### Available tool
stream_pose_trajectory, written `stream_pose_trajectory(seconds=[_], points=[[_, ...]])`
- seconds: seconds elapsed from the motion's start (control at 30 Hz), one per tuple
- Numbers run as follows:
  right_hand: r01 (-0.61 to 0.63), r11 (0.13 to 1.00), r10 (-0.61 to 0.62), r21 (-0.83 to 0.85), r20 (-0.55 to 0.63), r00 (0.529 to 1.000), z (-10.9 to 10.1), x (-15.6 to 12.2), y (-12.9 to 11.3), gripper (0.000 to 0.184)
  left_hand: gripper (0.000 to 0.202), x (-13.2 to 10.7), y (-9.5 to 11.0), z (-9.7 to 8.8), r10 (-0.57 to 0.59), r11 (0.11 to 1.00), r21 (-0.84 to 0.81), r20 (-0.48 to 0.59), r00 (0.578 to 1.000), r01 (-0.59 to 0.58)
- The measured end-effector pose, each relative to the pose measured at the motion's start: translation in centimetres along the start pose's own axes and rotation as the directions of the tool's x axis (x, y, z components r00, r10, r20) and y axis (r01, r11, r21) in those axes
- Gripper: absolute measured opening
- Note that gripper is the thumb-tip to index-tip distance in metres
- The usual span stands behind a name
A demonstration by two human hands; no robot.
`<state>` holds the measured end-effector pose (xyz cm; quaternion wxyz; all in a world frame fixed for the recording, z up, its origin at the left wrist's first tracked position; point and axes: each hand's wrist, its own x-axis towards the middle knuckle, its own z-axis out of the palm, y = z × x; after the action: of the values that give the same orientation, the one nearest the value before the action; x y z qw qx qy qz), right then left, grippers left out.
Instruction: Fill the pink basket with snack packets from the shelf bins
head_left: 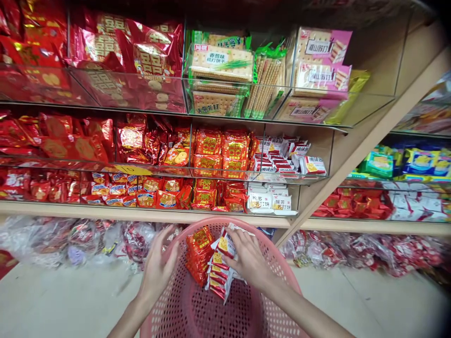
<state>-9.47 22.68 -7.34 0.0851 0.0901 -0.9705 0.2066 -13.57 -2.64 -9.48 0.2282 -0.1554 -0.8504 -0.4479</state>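
Observation:
A pink perforated plastic basket [282,277] stands below the shelves. Inside it, red-and-gold snack packets [200,253] rest against the far wall. Beside them is a row of white-and-red biscuit packets [219,277], with my right hand [248,258] closed over its upper right side. My left hand [158,265] is at the basket's left rim, thumb and fingers apart, with nothing seen in it. Whether its fingers touch the rim I cannot tell.
Shelves with clear dividers hold red snack packets [207,145], similar white packets [273,157], green soda cracker packs [221,63] and pink-and-white packs [322,77]. A slanted wooden post [366,145] stands right of the basket. Plastic bags of packets [84,241] lie under the shelves.

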Motion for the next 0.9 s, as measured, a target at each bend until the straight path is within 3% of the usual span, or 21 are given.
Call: stream_pose_trajectory(seconds=[0.1,0.27,0.63,0.9], points=[[0.112,0.974,-0.096,-0.199,0.09,0.991,0.5,0.1,-0.7,0.063,0.044,-1.9,-2.0,-1.3,-0.161,0.987,-0.017,-0.053,0.985,0.161],[0.168,0.942,-0.124,-0.289,0.167,0.978,1.0,0.2,-1.3,0.063,0.055,-4.5,-3.9,-2.4,-0.377,0.926,-0.084,-0.16,0.912,0.368],[0.148,0.927,-0.118,-0.346,0.107,0.987,2.1,-0.3,-1.1,0.061,0.055,-5.4,-4.3,-2.0,-0.425,0.905,-0.107,-0.148,0.893,0.413],[0.121,0.915,-0.095,-0.386,0.086,0.992,2.3,-0.4,-1.4,0.041,0.057,-5.9,-4.9,-2.2,-0.446,0.893,-0.14,-0.143,0.883,0.428]])
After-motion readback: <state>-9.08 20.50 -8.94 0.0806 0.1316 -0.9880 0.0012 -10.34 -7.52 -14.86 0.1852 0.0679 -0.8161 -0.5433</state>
